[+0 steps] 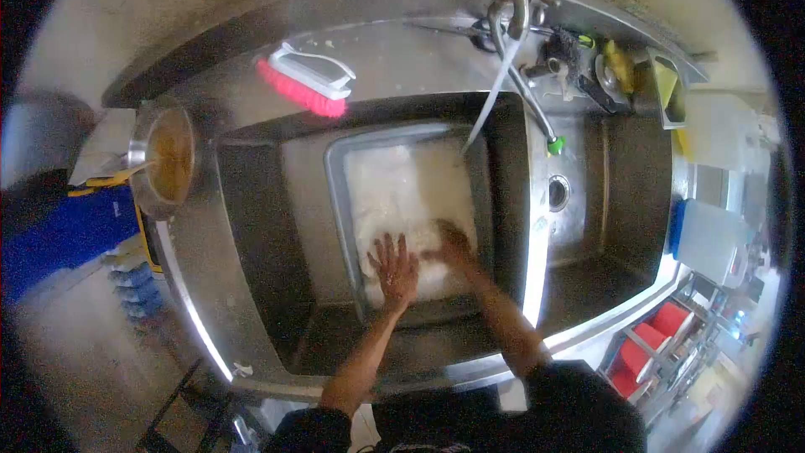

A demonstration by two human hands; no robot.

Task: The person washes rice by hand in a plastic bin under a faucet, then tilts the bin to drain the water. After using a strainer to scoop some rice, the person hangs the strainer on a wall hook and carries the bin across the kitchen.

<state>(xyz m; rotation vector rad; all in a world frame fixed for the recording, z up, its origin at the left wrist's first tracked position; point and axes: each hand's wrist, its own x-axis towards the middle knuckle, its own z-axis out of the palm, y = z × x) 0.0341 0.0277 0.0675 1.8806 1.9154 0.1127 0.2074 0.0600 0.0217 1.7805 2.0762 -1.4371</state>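
A grey rectangular tub point(337, 193) stands in the left sink basin, holding a whitish mass point(394, 189) with a pale, wet-looking surface. My left hand point(394, 268) is open over the near part of this mass, palm down and fingers spread. To its right, my right hand point(453, 247) rests at the surface, its thumb stretched out toward the left hand; its fingers are blurred and look partly sunk in. A white hose point(495, 92) runs from the faucet point(516, 0) down to the tub's far right corner.
A pink-bristled scrub brush point(306, 80) lies on the back ledge. On the left ledge stands a metal bowl point(170, 155) with brownish contents. The right basin has a drain point(558, 193) and a green-tipped spout point(555, 144). Clear plastic containers point(713, 243) stand at right.
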